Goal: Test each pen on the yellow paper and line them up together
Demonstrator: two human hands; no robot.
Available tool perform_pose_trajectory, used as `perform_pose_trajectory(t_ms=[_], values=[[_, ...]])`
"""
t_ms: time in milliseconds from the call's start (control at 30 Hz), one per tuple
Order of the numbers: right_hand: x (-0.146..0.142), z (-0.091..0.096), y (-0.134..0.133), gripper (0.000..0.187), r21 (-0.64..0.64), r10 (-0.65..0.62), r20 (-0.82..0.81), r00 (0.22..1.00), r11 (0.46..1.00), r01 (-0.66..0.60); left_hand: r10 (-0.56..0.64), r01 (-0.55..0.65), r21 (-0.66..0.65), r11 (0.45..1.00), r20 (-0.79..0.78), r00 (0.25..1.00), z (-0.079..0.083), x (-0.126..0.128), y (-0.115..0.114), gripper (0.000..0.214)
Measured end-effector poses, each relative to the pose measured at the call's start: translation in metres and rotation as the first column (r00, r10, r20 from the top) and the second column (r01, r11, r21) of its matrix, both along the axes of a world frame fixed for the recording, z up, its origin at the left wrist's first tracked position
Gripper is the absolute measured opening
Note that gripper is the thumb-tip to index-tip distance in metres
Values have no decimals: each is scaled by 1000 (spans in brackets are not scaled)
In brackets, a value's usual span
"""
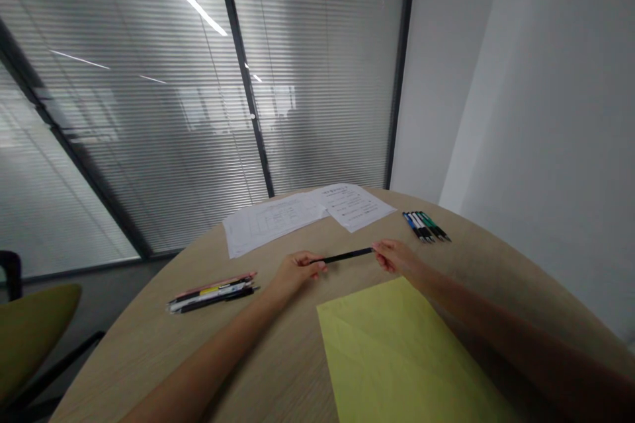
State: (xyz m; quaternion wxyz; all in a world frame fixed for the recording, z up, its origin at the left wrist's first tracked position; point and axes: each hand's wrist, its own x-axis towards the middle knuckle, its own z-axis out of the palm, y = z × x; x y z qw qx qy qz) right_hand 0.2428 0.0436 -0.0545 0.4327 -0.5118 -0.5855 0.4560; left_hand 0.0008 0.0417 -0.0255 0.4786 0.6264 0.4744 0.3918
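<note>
A slim black pen or pencil (347,256) is stretched between my two hands above the middle of the table. My left hand (303,264) pinches its left end, and my right hand (389,255) grips the right end. Which of the two it is, I cannot tell; both its ends are partly covered by fingers. Just below my right hand lies a large yellow paper or envelope (391,350), partly under my right forearm. To the left of my left forearm rests a bundle of pens and pencils (213,294).
A row of blue, white and green pens (425,227) lies at the right. Printed white sheets (278,218) overlap along the far side of the round wooden table (278,370). A green chair (37,327) stands at the left; a glass partition with blinds (322,79) rises behind.
</note>
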Motion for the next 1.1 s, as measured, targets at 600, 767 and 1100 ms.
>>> perform_pose_trajectory(t_ms=[600, 767, 1100], values=[[-2, -9, 2, 42, 102, 62, -112, 992, 993, -50, -52, 53, -19, 998, 36, 998, 0, -2, -9, 24], [0, -15, 1, 43, -29, 44, 14, 999, 999, -44, -62, 62, -10, 998, 46, 997, -4, -2, -6, 24], [0, -9, -2, 33, 13, 134, 77, 988, 991, -135, -27, 28, -10, 1000, 42, 999, -2, -4, -7, 24]])
